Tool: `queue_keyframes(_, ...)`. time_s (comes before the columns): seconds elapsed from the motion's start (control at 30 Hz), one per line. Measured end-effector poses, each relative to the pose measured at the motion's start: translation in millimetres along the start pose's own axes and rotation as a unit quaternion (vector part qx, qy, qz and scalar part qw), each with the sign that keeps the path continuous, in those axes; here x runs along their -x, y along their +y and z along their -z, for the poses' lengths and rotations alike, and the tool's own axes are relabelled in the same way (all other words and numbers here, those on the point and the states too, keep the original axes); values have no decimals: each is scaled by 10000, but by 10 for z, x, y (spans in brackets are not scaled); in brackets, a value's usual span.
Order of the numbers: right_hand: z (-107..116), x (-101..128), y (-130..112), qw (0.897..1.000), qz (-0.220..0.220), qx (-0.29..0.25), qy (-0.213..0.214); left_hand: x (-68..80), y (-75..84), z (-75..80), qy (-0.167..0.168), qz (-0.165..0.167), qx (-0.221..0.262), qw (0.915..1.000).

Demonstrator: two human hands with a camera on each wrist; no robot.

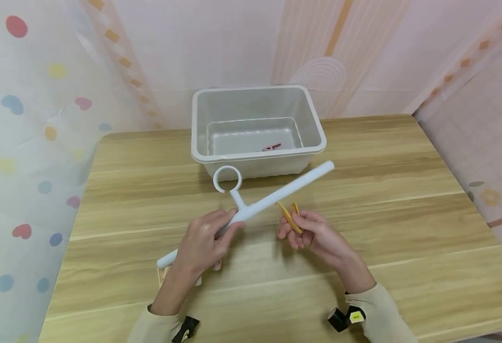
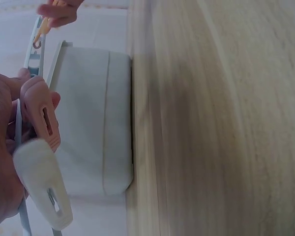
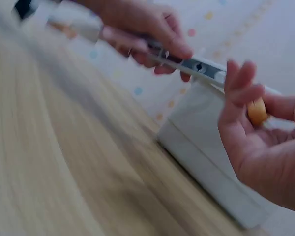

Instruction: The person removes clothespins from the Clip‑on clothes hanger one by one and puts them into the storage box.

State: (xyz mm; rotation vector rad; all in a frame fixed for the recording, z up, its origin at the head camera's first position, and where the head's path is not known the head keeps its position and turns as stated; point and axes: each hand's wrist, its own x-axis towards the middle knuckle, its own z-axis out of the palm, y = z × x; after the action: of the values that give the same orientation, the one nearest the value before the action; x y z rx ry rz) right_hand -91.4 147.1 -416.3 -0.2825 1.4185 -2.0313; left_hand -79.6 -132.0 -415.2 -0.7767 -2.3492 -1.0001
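Fingers of the right hand (image 1: 315, 236) pinch an orange clothespin (image 1: 290, 216) just below the white hanger bar (image 1: 276, 195); its open end points up toward the bar. The left hand (image 1: 204, 245) curls round the lower part of the same bar, holding it slanted above the wooden table (image 1: 405, 200), ring hook (image 1: 227, 179) uppermost. From the left wrist, two more pins, pink (image 2: 45, 118) and white (image 2: 42, 184), hang from the bar beside the palm. Step in hand, as judged: a pin sits free of the bar, or nearly so; whether it touches the bar cannot be told. The next move calls for a steady bar and a clean carry of the pin. Behind stands a grey plastic bin (image 1: 257, 126), a pink pin (image 1: 271, 146) on its floor. The raised bar end lies between the right hand and the bin rim.
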Motion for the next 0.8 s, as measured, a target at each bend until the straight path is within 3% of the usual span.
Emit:
queue_keyframes(0.1,-21,15,22,9995,-13,-174,-277,6,-7,22,-2,73,45,10000)
queue_keyframes(0.17,-47,10,26,9997,146,-14,-187,13,-15,31,-38,83,-3,10000)
queue_keyframes(0.3,-123,-21,1,9905,661,869,834,35,-22,33,-153,85,-73,9998)
queue_keyframes(0.37,-169,-33,-23,9730,1044,1453,1458,40,-28,37,-221,115,-89,9996)
queue_keyframes(0.43,-217,-42,-48,9475,1510,2046,1937,39,-31,44,-290,150,-117,9994)
queue_keyframes(0.53,-264,-66,-82,9039,2264,2793,2316,34,-37,57,-389,248,-129,9989)
queue_keyframes(0.63,-294,-95,-126,8699,2691,3277,2521,26,-39,68,-473,346,-123,9982)
queue_keyframes(0.8,-324,-146,-221,8412,2927,3503,2900,24,-48,78,-570,438,-179,9973)
